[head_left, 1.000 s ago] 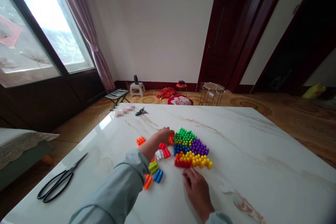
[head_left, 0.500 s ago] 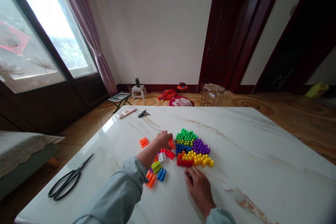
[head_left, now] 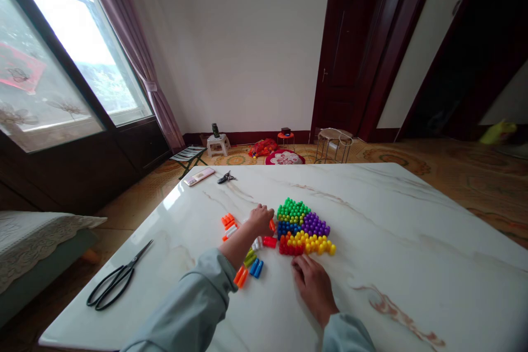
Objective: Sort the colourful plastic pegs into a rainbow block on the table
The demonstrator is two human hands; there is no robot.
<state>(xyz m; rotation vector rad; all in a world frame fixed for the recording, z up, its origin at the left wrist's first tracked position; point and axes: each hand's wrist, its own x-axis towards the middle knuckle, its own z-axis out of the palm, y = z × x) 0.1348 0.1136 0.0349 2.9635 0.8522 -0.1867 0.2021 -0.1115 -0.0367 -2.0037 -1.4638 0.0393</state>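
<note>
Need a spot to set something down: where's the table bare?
Bare: right of the purple pegs and yellow pegs, across the table; between the keys and green pegs; between the scissors and far orange pegs. Crowded: around the left hand, among loose pegs; the right hand sits close to the red pegs.

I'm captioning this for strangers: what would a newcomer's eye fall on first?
Probably the bright, color-grouped cluster of plastic pieces near the middle of the white table. Next, the left hand, holding an orange piece beside the cluster, and the right hand at its near edge. The black scissors lie apart at the table's left.
</note>
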